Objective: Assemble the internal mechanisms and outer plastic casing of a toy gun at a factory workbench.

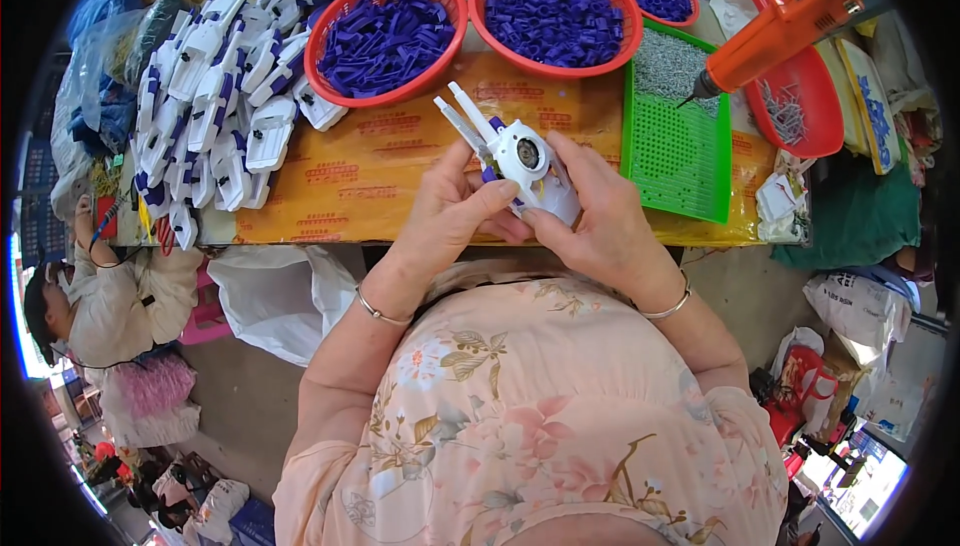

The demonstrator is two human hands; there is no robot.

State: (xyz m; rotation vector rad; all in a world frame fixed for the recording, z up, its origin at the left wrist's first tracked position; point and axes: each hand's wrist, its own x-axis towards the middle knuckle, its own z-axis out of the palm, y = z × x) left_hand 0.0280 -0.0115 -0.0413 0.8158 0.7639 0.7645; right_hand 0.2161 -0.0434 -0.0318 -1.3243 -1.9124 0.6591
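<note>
Over the table's near edge I hold a white plastic assembly (pixel 513 141) with both hands. It has a round housing with a dark metallic centre, two long white prongs pointing up and to the left, and small purple parts. My left hand (pixel 450 196) is closed on its left side, the thumb pressed against its lower part. Fingers of my right hand (pixel 605 201) wrap round the right side, beside a pale, translucent-looking piece. The underside is hidden by my fingers.
Left of me lies a heap of white-and-purple plastic units (pixel 215 86). Red baskets of purple parts (pixel 385 43) stand behind my hands. To the right are a green tray of screws (pixel 680 156), a hanging orange electric screwdriver (pixel 785 21) and a red bowl (pixel 815 126). Another person (pixel 125 296) sits at left.
</note>
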